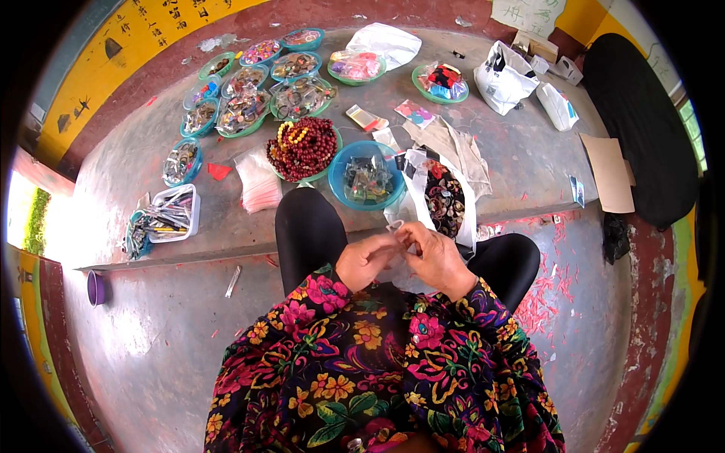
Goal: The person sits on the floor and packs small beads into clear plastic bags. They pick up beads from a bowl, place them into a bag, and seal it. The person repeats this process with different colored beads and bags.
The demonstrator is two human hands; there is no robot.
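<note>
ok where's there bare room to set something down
Mostly bare: the platform between the beige cloth and the brown cardboard, and the floor between the purple pot and the left sleeve. Crowded: among the bowls and just beyond the right hand.

Grey concrete ledge (536,162), blue and green bowls (366,206), white tray (195,215), plastic sleeves (258,181); white bag (504,84)

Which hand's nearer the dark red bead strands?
Left. The left hand is right of and closer to the body than the dark red bead strands; the right hand is farther right.
</note>
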